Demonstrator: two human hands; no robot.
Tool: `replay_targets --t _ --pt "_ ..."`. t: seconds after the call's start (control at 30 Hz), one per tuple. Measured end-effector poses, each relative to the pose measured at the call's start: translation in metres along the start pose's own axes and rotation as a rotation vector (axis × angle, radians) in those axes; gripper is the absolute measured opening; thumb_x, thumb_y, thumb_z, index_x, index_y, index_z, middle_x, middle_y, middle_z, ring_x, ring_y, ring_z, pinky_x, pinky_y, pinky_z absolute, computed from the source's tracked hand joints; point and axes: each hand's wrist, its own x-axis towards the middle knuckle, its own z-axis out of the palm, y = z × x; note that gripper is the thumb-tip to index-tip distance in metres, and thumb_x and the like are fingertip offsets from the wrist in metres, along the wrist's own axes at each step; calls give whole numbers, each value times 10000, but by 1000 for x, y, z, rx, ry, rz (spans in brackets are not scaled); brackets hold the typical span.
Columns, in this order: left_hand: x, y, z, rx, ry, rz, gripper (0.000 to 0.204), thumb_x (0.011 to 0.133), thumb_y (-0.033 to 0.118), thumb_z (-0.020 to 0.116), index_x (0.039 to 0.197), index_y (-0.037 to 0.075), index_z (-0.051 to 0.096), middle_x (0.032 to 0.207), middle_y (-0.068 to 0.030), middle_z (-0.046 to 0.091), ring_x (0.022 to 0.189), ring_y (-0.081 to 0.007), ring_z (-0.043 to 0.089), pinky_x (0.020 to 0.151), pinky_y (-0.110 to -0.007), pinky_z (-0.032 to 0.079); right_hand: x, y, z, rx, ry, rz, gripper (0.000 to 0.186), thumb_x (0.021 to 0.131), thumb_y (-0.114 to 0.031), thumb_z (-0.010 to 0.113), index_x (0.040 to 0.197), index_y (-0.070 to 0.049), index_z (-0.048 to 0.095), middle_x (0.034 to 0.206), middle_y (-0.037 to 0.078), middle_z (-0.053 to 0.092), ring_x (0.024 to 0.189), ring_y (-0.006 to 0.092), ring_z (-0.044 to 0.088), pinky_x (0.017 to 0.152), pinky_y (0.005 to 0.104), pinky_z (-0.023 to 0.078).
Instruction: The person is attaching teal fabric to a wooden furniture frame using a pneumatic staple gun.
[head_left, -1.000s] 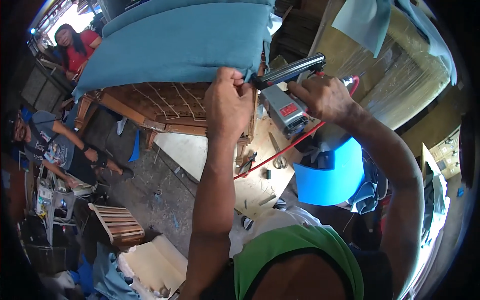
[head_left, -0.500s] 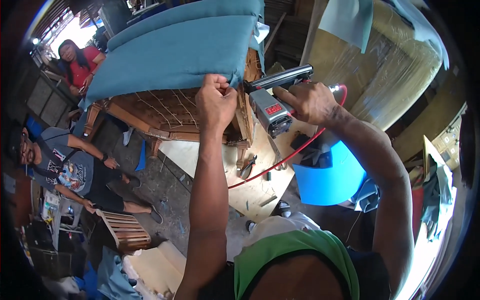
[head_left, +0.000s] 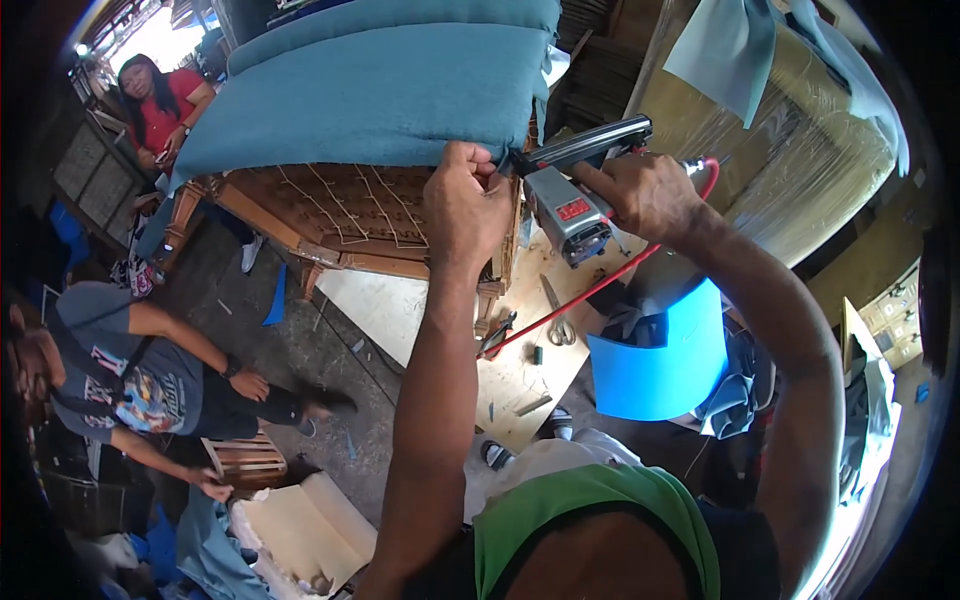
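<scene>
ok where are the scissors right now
In the head view the scissors lie flat on the plywood board, right of centre, below the staple gun in the right hand and just under the red hose.

Two hands are at work: the left hand [head_left: 468,205] and the right hand [head_left: 645,193]. There is one staple gun [head_left: 572,200], with one red hose [head_left: 600,285] running from it. One blue cushion [head_left: 370,95] sits on one wooden chair frame [head_left: 345,215]. One pair of scissors [head_left: 556,315] lies on one plywood board [head_left: 520,370]. One blue plastic sheet [head_left: 660,360] stands beside it. Two other people are in view: one person in a red top [head_left: 160,105] and one person in a grey shirt [head_left: 130,370]. One small wooden crate [head_left: 245,460] stands on the floor.
</scene>
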Motion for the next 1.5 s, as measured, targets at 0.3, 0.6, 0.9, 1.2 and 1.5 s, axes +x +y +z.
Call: replay_targets --t 0.3,0.6,0.9,1.2,1.5 --pt "28 -11 6 -144 52 86 232 821 66 706 1000 -12 581 838 -70 642 711 -144 612 637 -297 508 4 19 20 98 -51 106 468 754 -160 689 1205 -129 567 867 135 670 772 313 680 589 429 543" --pt "97 -11 -36 49 400 140 234 964 199 601 1082 -2 590 1013 -100 672 897 -173 637 759 -311 515 -108 -50 104 1126 -332 721 383 755 -240 792 1039 -8 679 866 230 690 840 387 681 718 437 549" --pt "196 101 3 467 -29 776 446 1034 308 438 1351 1 502 1399 -180 507 1336 -281 447 1121 -349 313 -177 -107 154 1279 -675 818 568 852 -433 689 1270 -78 545 1014 250 680 968 430 651 812 478 530" --pt "166 -1 44 901 -403 306 699 977 532 371 1494 62 339 1587 -142 256 1478 -300 207 1195 -479 168 -198 -111 193 1318 -753 737 544 845 -439 703 1212 -59 575 987 263 679 970 422 659 801 486 526" --pt "164 -9 17 751 -476 257 636 997 472 382 1494 76 352 1587 -137 263 1480 -322 193 1204 -449 141 -159 -74 183 1401 -547 772 446 905 -436 643 1068 -23 595 828 202 671 773 346 663 694 432 510"
